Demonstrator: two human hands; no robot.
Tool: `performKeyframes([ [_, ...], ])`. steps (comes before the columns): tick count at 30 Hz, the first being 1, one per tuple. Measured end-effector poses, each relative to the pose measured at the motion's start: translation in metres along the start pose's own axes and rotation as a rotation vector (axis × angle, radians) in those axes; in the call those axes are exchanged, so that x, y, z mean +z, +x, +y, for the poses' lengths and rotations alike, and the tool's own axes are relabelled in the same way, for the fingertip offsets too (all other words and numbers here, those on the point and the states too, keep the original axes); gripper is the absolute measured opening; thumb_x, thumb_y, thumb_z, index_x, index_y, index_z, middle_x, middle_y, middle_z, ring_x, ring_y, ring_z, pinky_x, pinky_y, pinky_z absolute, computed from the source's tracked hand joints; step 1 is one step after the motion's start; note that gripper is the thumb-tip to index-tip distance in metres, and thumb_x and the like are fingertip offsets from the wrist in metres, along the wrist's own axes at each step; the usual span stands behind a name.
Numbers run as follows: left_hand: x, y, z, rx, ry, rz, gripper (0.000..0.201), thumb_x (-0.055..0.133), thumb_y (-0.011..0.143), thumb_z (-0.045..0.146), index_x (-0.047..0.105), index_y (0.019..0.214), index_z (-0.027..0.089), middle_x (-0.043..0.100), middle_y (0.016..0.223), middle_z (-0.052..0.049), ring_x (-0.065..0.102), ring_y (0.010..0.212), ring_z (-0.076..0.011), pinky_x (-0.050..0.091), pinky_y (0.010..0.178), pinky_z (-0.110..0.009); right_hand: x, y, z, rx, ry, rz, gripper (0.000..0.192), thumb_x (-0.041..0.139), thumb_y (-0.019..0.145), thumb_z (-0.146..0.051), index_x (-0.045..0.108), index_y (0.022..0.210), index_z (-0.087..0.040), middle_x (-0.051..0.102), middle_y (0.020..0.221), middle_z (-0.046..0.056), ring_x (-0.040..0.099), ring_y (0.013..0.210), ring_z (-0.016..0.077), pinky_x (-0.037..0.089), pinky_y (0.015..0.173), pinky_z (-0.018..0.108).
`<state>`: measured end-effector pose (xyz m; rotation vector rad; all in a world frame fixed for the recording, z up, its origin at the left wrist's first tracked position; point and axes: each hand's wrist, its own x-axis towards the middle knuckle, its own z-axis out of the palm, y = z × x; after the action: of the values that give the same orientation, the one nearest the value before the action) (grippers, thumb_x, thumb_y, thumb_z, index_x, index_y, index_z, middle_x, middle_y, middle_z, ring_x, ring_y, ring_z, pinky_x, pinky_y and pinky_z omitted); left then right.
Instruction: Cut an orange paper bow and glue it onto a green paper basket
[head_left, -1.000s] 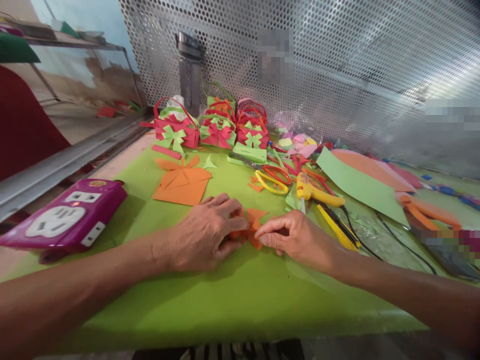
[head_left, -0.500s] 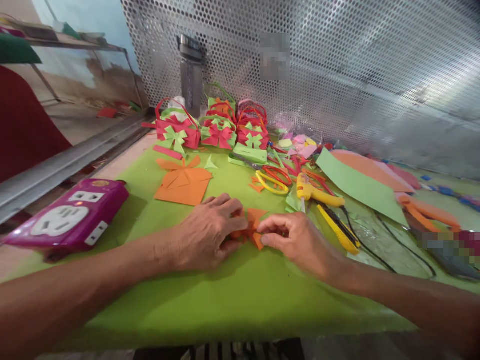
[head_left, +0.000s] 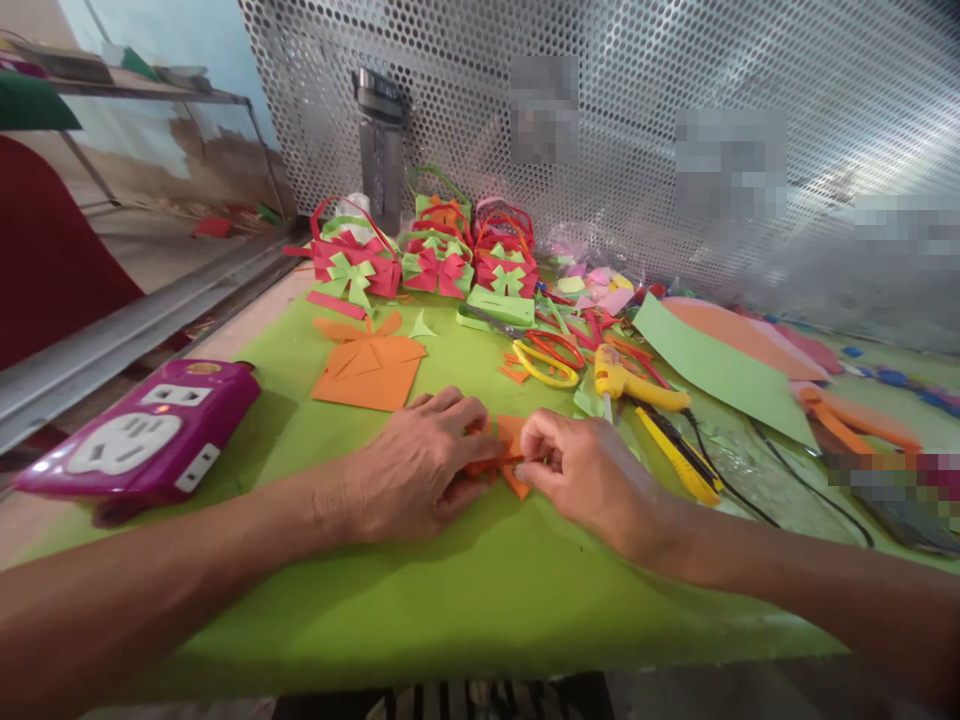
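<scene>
Perforated metal sheeting (head_left: 465, 60) rises behind a table (head_left: 450, 620) with a bright green covering. Near its front edge, an orange paper cutout (head_left: 511, 432) lies between the two hands, its middle and right part showing. The left hand (head_left: 424, 460) is clamped on the cutout's left side, thumb and forefinger bent over it. The right hand (head_left: 592, 475) is at its right side, fingertips bunched close together; I cannot tell whether paper is caught between them. Beyond the left hand lies a flat orange paper panel (head_left: 367, 385). Farther back stand red and green paper baskets (head_left: 386, 272) with looped handles and bows on their fronts; what they contain cannot be made out. Behind them is a grey see-through bottle (head_left: 381, 165), lid on, contents unclear. Yellow-and-orange-handled scissors (head_left: 546, 369), a yellow glue gun (head_left: 637, 388) and a yellow utility knife (head_left: 679, 455) lie beyond the right hand.
</scene>
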<state>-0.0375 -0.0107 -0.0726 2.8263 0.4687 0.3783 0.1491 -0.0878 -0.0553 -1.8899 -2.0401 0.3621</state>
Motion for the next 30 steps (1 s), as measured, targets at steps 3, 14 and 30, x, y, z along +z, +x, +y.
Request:
performKeyframes([
  [3, 0.000, 0.000, 0.000, -0.004, 0.001, -0.003, 0.025, 0.052, 0.088, 0.024, 0.066, 0.109, 0.024, 0.055, 0.099, -0.008, 0.050, 0.089, -0.0238, 0.044, 0.081, -0.041, -0.002, 0.000, -0.003, -0.017, -0.065, -0.003, 0.015, 0.062, 0.073, -0.012, 0.050, 0.071, -0.021, 0.059, 0.059, -0.003, 0.050, 0.052, 0.0119, 0.029, 0.053, 0.024],
  [14, 0.001, -0.001, 0.000, -0.005, 0.000, 0.008, 0.026, 0.051, 0.088, 0.022, 0.066, 0.110, 0.023, 0.057, 0.100, -0.009, 0.050, 0.092, -0.0236, 0.044, 0.084, -0.040, -0.007, 0.010, -0.013, 0.013, -0.184, -0.106, 0.013, 0.060, 0.073, -0.009, 0.053, 0.071, -0.020, 0.061, 0.062, -0.002, 0.048, 0.054, 0.0115, 0.025, 0.053, 0.025],
  [30, 0.000, -0.001, 0.002, -0.015, 0.010, -0.004, 0.027, 0.053, 0.086, 0.021, 0.066, 0.109, 0.024, 0.056, 0.099, -0.009, 0.050, 0.092, -0.0245, 0.044, 0.084, -0.041, -0.008, 0.023, -0.009, 0.030, -0.004, -0.155, 0.020, 0.062, 0.066, -0.005, 0.049, 0.061, -0.019, 0.051, 0.055, -0.006, 0.043, 0.052, 0.0088, 0.025, 0.051, 0.023],
])
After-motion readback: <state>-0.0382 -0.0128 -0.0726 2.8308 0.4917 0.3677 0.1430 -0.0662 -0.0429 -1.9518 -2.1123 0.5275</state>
